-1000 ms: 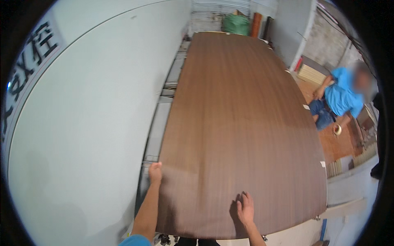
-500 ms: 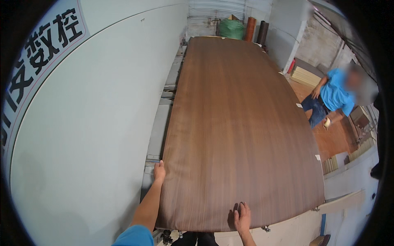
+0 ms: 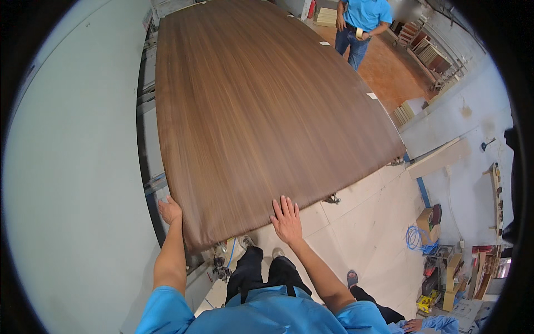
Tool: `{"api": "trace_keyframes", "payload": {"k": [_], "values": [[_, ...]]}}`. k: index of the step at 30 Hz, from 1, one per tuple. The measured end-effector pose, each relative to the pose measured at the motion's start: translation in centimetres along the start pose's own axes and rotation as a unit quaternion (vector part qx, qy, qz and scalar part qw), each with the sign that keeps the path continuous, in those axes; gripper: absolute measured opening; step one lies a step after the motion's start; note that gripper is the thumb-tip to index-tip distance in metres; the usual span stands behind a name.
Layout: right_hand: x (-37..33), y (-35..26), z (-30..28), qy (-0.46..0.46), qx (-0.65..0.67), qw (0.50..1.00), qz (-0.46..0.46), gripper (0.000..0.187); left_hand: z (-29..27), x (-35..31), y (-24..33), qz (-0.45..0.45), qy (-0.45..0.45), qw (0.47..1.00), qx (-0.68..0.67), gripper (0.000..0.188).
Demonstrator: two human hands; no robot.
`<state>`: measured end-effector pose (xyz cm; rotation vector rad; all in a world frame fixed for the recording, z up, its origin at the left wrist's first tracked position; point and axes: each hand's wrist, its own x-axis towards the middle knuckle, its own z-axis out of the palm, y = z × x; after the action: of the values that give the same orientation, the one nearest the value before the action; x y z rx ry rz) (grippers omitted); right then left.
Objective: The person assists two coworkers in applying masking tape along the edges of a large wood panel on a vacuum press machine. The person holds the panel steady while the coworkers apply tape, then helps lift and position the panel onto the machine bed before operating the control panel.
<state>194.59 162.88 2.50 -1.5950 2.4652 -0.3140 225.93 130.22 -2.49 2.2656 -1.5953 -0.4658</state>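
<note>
A large dark brown wood-grain sheet (image 3: pixel 261 122) covers the long table in front of me, its near edge bending down over the rim. My right hand (image 3: pixel 287 221) lies flat on the sheet at the near edge, fingers stretched out and a little apart. At the left side edge, close to the near left corner, my left hand (image 3: pixel 170 211) is against the sheet's side with its fingers extended; part of it is turned away from view. Neither hand holds a thing.
A pale machine panel (image 3: pixel 72 167) rises along the left. Beyond the table's right side stands a co-worker (image 3: pixel 361 28) in blue, holding a roll of tape (image 3: pixel 359 33). Another person's arm (image 3: pixel 431 324) shows at lower right, near a blue coiled hose (image 3: pixel 414 238). White tabs (image 3: pixel 371 96) line the sheet's right edge.
My view has tipped down, bringing my legs and the floor into sight. My right hand, earlier above the sheet near its edge, now lies flat there. The co-worker has straightened up.
</note>
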Motion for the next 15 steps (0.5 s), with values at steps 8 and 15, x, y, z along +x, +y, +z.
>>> {"api": "trace_keyframes", "payload": {"k": [8, 15], "values": [[-5.9, 2.0, -0.7, 0.072, 0.046, 0.993, -0.083, 0.063, -3.8, -17.3, 0.1, 0.183, 0.106, 0.964, -0.159, 0.053], [-24.5, 8.4, 5.6, -0.018, 0.162, 0.986, 0.028, 0.056, -5.0, -46.5, -11.1, 0.304, -0.216, 0.915, -0.154, 0.047]]}}
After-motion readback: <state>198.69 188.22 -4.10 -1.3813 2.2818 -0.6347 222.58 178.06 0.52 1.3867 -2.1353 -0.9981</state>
